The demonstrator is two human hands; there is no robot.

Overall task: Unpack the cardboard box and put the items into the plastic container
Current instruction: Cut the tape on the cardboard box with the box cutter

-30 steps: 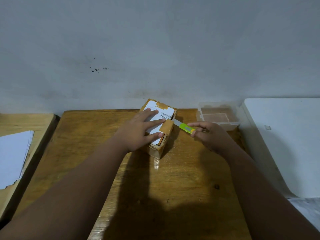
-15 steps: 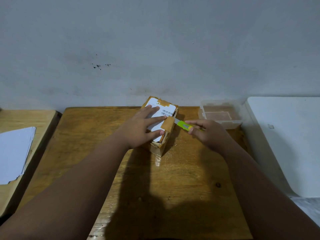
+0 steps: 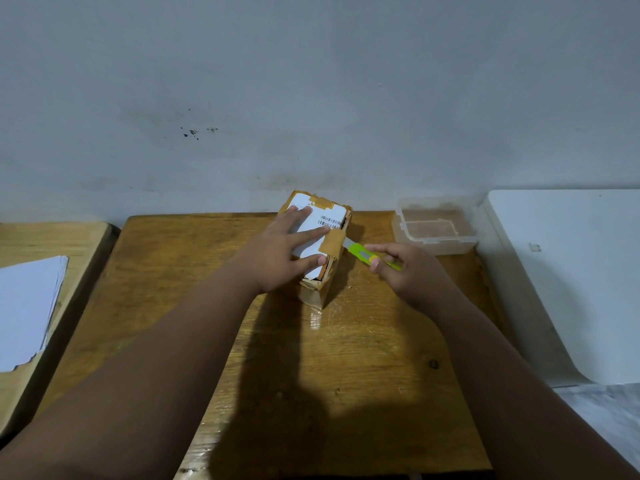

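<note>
A small cardboard box (image 3: 320, 289) with a white label and brown tape stands near the far edge of the wooden table (image 3: 277, 341). My left hand (image 3: 277, 254) lies flat on its top, fingers spread. My right hand (image 3: 405, 268) grips a green utility knife (image 3: 363, 256), its blade touching the taped right side of the box. A clear plastic container (image 3: 436, 226) with nothing visible inside sits at the far right of the table.
A white flat object (image 3: 571, 278) lies to the right of the table. On the left, a second wooden surface (image 3: 34, 237) carries a stack of white paper (image 3: 27, 306). A grey wall rises right behind the table.
The knife blade has stayed against the tape on the box's right side, shifting only slightly. My left hand remains pressed on the box top.
</note>
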